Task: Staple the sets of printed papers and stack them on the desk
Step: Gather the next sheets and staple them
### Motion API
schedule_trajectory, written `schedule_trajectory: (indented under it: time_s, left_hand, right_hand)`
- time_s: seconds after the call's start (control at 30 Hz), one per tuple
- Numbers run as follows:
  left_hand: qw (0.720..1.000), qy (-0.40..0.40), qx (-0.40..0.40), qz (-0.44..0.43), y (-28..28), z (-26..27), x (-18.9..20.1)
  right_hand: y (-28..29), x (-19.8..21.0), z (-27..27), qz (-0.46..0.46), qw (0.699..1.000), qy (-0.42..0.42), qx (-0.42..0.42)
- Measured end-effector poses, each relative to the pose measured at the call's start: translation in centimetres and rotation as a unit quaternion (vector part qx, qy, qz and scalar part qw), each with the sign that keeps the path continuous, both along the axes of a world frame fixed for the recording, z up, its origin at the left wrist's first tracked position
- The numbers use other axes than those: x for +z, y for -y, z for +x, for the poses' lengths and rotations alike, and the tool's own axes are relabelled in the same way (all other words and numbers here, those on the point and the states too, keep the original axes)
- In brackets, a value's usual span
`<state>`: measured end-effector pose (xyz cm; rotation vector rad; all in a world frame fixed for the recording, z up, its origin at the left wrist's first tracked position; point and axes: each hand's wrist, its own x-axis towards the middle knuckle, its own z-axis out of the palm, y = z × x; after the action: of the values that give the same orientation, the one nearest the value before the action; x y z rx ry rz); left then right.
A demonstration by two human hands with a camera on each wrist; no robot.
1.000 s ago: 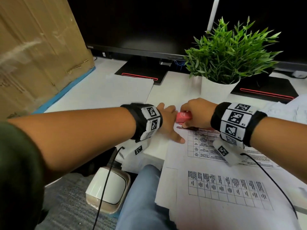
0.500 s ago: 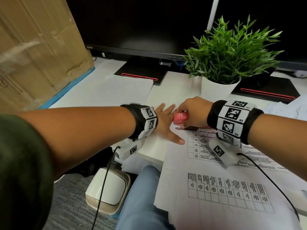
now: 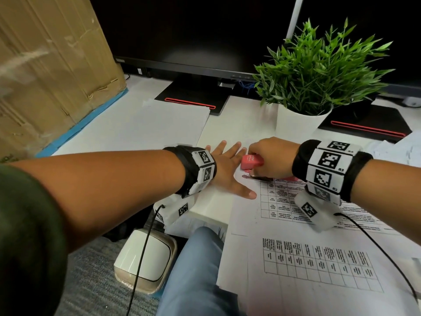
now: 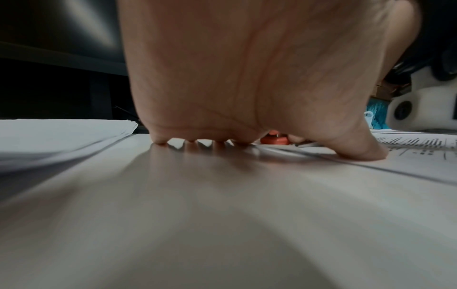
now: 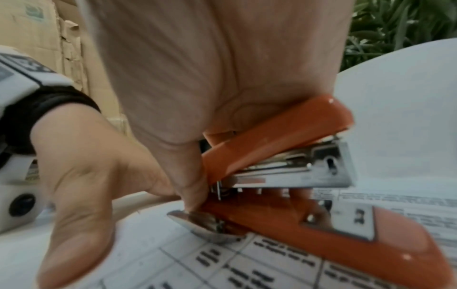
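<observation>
We see our left hand [image 4: 247,78] spread flat on the desk [image 4: 222,215], thumb on the printed papers [image 4: 420,156], the stapler [image 4: 274,140] just beyond our fingers

We see a white desk [image 3: 239,124]. A potted plant [image 3: 303,119] stands on it. Left of the plant lies a stack of blank paper [image 3: 145,128]; in front of the plant lie printed sheets [image 3: 307,258] overhanging the desk's near edge.
</observation>
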<state>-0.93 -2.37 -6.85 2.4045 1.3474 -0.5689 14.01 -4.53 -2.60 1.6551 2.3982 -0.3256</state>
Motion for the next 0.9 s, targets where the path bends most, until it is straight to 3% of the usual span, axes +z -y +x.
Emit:
schedule_trajectory:
  time_s: [0.13,0.4,0.73,0.8,0.9]
  left_hand:
    - [1.000,0.002,0.003,0.004,0.1,0.0,0.0]
    - [1.000,-0.003,0.003,-0.001,0.2,0.1,0.2]
    - [1.000,-0.020,-0.004,-0.008,0.4,0.2,0.5]
    - [1.000,-0.026,-0.006,-0.005,0.2,0.2,0.3]
    - [1.000,-0.026,-0.005,0.001,0.1,0.1,0.3]
  right_hand:
    - [-0.2,-0.1,0.1,-0.022,0.999,0.040,0.005]
    - [0.1,-0.8,-0.4,0.032,0.999,0.022,0.030]
    - [1.2,-1.8,0.5,0.154,0.965,0.089,0.191]
    - [1.1,-1.8,0.4,0.139,0.972,0.067,0.177]
    - [0.7,-1.6,0.1,0.065,0.995,0.021,0.072]
